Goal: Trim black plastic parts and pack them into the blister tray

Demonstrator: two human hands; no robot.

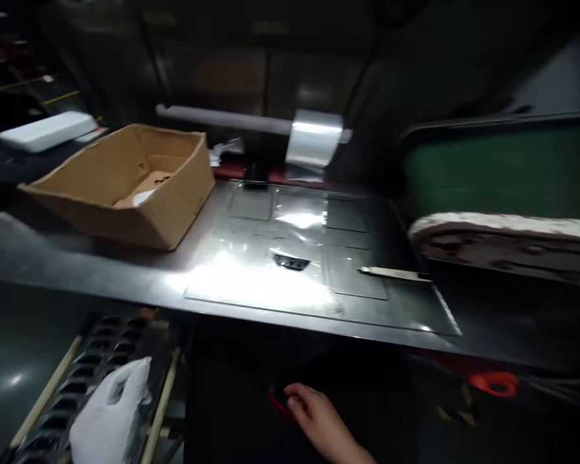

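Observation:
My right hand is low in the view, in front of the table edge, with its fingers curled closed. A thin red edge shows beside the fingertips against a dark background; I cannot make out what it belongs to or whether the fingers grip it. My left hand is out of view. On the table beyond, a small dark trapezoid-shaped part lies on a clear sheet with rectangular outlines. To its right rests a knife-like tool with a pale handle.
An open cardboard box stands on the table's left. Behind the sheet is a roll of clear film. A green belt is at right, orange-handled scissors below it. At lower left, a white plastic bag lies on a slotted black tray.

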